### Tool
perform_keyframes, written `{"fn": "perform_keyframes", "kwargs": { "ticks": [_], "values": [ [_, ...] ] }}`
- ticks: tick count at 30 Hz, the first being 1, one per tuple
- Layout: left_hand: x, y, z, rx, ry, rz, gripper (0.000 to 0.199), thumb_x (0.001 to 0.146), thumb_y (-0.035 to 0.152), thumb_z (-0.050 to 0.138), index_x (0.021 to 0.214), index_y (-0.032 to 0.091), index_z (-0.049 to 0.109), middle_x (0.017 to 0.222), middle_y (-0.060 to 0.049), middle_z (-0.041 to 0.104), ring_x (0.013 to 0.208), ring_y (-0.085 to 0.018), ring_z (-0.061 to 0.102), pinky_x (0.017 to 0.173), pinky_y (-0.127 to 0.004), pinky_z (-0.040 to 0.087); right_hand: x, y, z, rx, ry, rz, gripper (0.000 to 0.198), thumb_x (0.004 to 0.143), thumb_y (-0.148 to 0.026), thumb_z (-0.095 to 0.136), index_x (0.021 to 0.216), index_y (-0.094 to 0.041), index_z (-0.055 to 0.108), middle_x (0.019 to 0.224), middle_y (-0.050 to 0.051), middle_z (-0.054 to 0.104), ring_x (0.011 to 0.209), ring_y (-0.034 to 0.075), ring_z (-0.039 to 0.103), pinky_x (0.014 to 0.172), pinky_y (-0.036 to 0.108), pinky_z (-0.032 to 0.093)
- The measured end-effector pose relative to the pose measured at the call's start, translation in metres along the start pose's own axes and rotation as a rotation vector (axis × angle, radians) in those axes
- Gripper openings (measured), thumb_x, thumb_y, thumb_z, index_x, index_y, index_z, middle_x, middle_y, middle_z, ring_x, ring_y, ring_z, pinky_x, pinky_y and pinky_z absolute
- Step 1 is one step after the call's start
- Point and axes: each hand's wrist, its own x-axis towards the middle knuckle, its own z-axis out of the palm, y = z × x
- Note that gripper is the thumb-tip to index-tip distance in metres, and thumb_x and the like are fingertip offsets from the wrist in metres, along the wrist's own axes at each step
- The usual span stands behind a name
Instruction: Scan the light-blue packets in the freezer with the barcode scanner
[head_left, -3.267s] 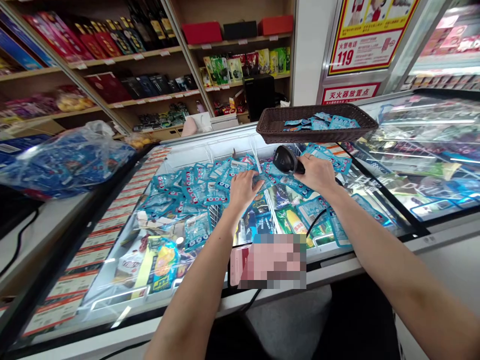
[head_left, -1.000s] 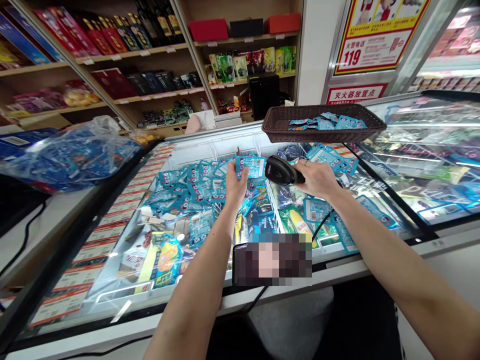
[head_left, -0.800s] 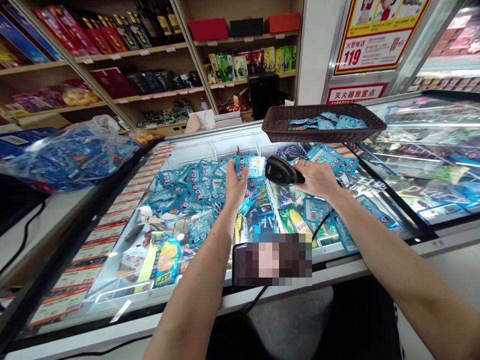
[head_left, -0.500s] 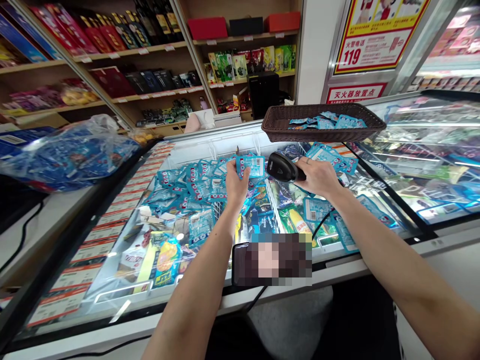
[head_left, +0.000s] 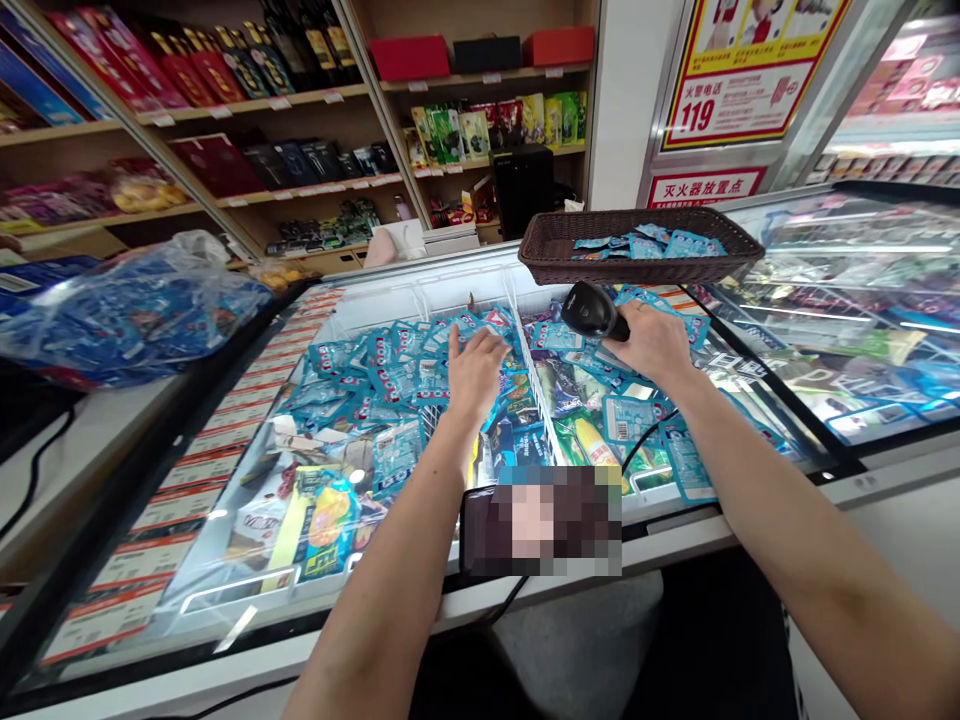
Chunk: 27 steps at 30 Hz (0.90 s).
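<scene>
My left hand [head_left: 476, 375] is over the left-hand heap of small blue packets [head_left: 405, 350] on the glass top of a freezer. Its fingers are stretched out and nothing is held in them. My right hand [head_left: 656, 345] grips a black barcode scanner [head_left: 592, 310], whose head points up and to the left. Beneath the scanner lie more packets, one of them a blue packet [head_left: 559, 336] just right of the white wire divider. A cable [head_left: 645, 440] runs from below my right hand toward the front edge.
A brown woven basket [head_left: 540, 262] with several blue packets stands behind the scanner. At the front edge lies a phone [head_left: 480, 545], its screen pixelated. A clear plastic bag [head_left: 150, 300] full of blue packets sits at left. Stocked shelves [head_left: 322, 95] line the back.
My left hand has let go of the blue packet it held up and its fingers have spread. My right hand and the scanner have moved right and slightly up.
</scene>
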Motion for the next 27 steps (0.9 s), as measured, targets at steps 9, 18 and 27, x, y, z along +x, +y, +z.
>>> {"fn": "perform_keyframes", "kwargs": {
  "ticks": [9,18,27],
  "values": [
    [0.012,0.022,0.007,-0.044,-0.176,0.213,0.046,0.093,0.035,0.034,0.139,0.026,0.036,0.146,-0.003,0.037,0.139,-0.019,0.025,0.115,-0.05,0.003,0.0,-0.003,-0.001,-0.002,-0.027,-0.015,0.037,0.08,-0.046,0.049,0.098,-0.015,0.06,0.095,0.012,0.063,0.078,0.026,0.058,0.062,0.031,0.034],
    [0.01,0.021,0.012,0.044,-0.138,0.121,0.044,0.093,0.045,0.029,0.125,0.024,0.051,0.121,-0.006,0.059,0.115,-0.022,0.051,0.109,-0.046,0.022,-0.002,-0.008,0.0,0.01,-0.055,-0.077,0.036,0.08,-0.043,0.048,0.101,-0.016,0.059,0.097,0.011,0.063,0.081,0.025,0.057,0.062,0.03,0.034],
    [0.007,0.007,0.018,0.018,-0.039,-0.029,0.04,0.088,0.051,0.04,0.103,0.018,0.056,0.123,-0.009,0.055,0.121,-0.024,0.045,0.103,-0.04,0.033,-0.004,-0.009,0.001,0.007,-0.066,-0.113,0.037,0.081,-0.044,0.049,0.103,-0.015,0.058,0.098,0.011,0.063,0.083,0.026,0.057,0.065,0.031,0.035]
  ]
}}
